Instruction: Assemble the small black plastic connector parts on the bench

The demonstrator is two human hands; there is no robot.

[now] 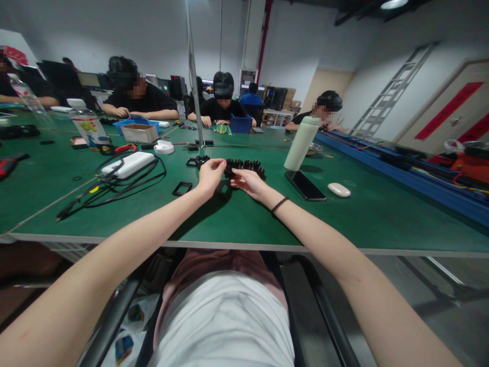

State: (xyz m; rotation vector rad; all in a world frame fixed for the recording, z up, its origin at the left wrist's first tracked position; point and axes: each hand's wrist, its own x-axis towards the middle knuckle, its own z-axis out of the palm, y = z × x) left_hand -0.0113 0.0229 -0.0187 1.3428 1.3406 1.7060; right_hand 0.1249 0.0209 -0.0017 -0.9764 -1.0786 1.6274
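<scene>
Both arms reach forward over the green table, and the hands nearly meet in the middle. My left hand (211,177) is closed in a pinch, fingertips pointing right; what sits between them is too small to make out. Close by, my right hand (249,183) has its thumb and fingers closed around a small black part (228,168). Right behind it is a row of several round black parts (247,164), partly covered by the hand. Another dark piece (201,161) lies behind my left hand. A black square frame (182,189) rests flat to the left.
A white box (128,164) with black cables lies left. To the right are a pale green bottle (301,144), a phone (304,185) and a white oval case (339,190). A metal pole (194,76) rises behind my hands. Several people sit across the table.
</scene>
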